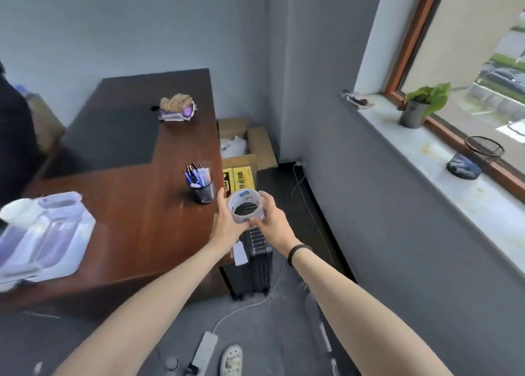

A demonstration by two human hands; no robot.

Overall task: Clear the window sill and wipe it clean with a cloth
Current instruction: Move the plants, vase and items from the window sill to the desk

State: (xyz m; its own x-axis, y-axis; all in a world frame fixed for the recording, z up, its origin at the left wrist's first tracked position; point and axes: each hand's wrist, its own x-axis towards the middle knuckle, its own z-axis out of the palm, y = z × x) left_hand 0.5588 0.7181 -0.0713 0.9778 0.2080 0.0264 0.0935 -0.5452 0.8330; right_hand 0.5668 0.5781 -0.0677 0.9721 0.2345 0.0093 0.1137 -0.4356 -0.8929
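Left grip [227,222], right grip [270,219] both clasp tape roll [246,206], seemingly just past desk [136,205] edge.

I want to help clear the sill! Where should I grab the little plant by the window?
Probably round the metal pot, below the leaves, reaching in from the room side. The pot stands upright and round on the sill; the leaves spill over its top, and the window frame is right behind it.

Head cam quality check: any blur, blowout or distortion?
Head view: daylight through the window, sill not blown out; wide-angle slants the frame; plastic boxes at left are smeared; tape roll in left hand and right hand is fairly sharp.
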